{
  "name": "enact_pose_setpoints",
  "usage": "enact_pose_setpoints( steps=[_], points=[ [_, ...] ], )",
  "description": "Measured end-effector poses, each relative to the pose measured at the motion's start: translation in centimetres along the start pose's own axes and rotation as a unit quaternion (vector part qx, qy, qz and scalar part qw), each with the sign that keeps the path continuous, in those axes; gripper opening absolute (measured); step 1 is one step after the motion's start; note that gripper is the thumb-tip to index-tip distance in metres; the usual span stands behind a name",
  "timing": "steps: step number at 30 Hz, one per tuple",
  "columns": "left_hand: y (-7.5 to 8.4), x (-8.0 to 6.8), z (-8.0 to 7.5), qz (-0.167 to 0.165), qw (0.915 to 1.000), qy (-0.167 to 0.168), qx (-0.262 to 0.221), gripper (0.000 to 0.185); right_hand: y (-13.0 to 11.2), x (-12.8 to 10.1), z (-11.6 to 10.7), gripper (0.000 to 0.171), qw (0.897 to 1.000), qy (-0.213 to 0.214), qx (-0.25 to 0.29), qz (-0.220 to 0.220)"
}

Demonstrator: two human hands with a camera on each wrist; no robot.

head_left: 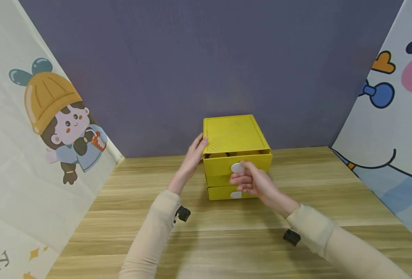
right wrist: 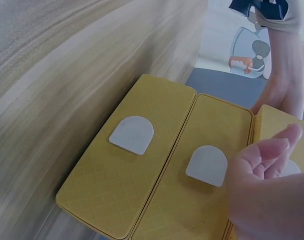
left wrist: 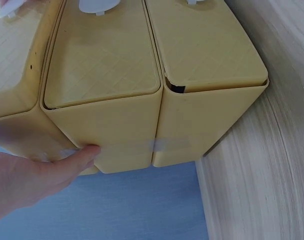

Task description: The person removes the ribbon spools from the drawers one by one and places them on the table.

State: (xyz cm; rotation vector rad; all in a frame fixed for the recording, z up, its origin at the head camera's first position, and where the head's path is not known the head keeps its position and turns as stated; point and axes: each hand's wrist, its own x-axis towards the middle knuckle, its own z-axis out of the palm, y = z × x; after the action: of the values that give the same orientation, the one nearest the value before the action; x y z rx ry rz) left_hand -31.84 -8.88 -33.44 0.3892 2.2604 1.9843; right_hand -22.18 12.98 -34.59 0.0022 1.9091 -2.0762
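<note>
A yellow three-drawer box (head_left: 235,133) stands on the wooden table against the blue-grey wall. Its top drawer (head_left: 218,164) is pulled out slightly, leaving a dark gap under the lid where round contents partly show. My right hand (head_left: 256,184) pinches the white handle (head_left: 238,167) of that drawer, with the other fingers curled below it; in the right wrist view the hand covers most of this handle. My left hand (head_left: 192,155) rests against the box's left side, its thumb (left wrist: 79,159) lying straight along the yellow wall in the left wrist view.
The two lower drawers carry white handles too, the bottom one (head_left: 235,195) close above the table (head_left: 213,240). A blue-grey wall (head_left: 192,69) rises right behind the box. Cartoon-printed panels (head_left: 10,155) flank the table on both sides.
</note>
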Motion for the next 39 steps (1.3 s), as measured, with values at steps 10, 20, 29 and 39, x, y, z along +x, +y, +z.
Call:
enact_pose_setpoints(
  steps=[10, 20, 29, 39],
  points=[
    [0.0, 0.0, 0.1, 0.003, 1.0000, 0.006, -0.002, 0.068, 0.1, -1.1, -0.1, 0.062, 1.000, -0.019, -0.013, 0.007],
    [0.0, -0.1, 0.0, 0.002, 1.0000, 0.003, 0.002, 0.068, 0.3, -2.5, 0.0, 0.060, 0.999, -0.026, -0.018, 0.022],
    [0.1, -0.2, 0.1, 0.000, 1.0000, 0.001, 0.002, 0.067, 0.4, -3.0, 0.2, 0.057, 0.999, -0.023, -0.016, 0.027],
    [0.0, 0.0, 0.1, -0.002, 0.9999, 0.007, -0.015, 0.068, 0.7, -3.8, 0.3, 0.060, 0.999, -0.032, -0.018, 0.023]
  ],
)
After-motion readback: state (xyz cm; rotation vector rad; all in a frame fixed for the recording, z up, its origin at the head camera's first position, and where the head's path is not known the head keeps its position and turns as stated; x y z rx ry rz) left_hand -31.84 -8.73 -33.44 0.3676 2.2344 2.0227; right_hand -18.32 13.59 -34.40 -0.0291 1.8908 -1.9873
